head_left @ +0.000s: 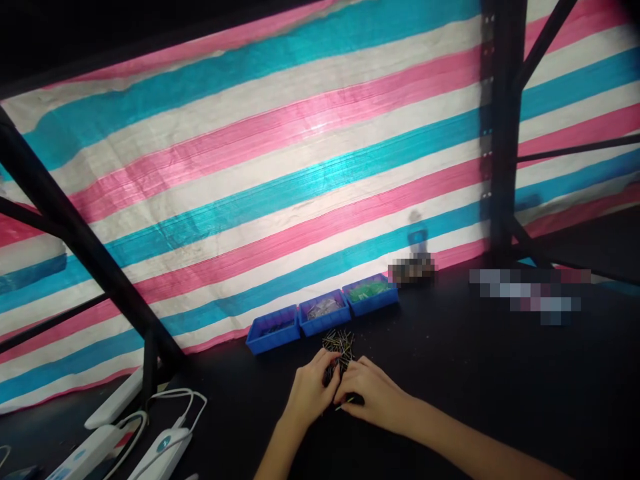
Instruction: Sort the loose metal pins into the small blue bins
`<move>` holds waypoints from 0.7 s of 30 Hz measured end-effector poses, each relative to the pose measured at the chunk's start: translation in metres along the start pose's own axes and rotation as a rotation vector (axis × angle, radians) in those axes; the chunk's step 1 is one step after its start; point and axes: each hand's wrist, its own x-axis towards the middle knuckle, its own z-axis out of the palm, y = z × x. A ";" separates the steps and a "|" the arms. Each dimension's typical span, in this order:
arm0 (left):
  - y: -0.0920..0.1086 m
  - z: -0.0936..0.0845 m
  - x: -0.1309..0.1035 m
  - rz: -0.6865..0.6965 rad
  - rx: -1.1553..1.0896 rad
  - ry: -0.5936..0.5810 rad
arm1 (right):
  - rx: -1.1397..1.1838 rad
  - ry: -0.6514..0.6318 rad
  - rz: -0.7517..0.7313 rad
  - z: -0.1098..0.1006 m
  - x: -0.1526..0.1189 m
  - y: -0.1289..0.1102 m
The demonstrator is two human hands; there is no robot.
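Observation:
On the black table lies a loose pile of thin, short metal pieces (339, 343), dark and brassy, too small to name exactly. My left hand (313, 385) is at the near side of the pile, its fingers bent and closed towards the thumb; what they hold is hidden. Close beside it, almost touching, my right hand (373, 395) has curled fingers. A thin yellowish-green stick (345, 403) shows at its thumb, pinched there. Behind the pile stand three blue bins: the left bin (265, 344) has dark pieces, the middle bin (323, 327) clear pieces, the right bin (377, 306) green pieces.
White power strips (163, 453) with cables (193, 393) lie at the left. Black metal frame posts (503, 133) rise on both sides. A striped plastic sheet (300, 173) hangs behind the table. Blurred items (413, 269) sit further right.

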 end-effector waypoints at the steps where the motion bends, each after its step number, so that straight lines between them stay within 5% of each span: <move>1: 0.001 0.000 0.000 0.000 0.001 -0.003 | -0.005 -0.002 -0.002 0.000 0.000 0.001; 21: -0.016 0.006 0.001 -0.019 0.071 -0.052 | -0.133 0.004 -0.022 -0.006 -0.001 -0.003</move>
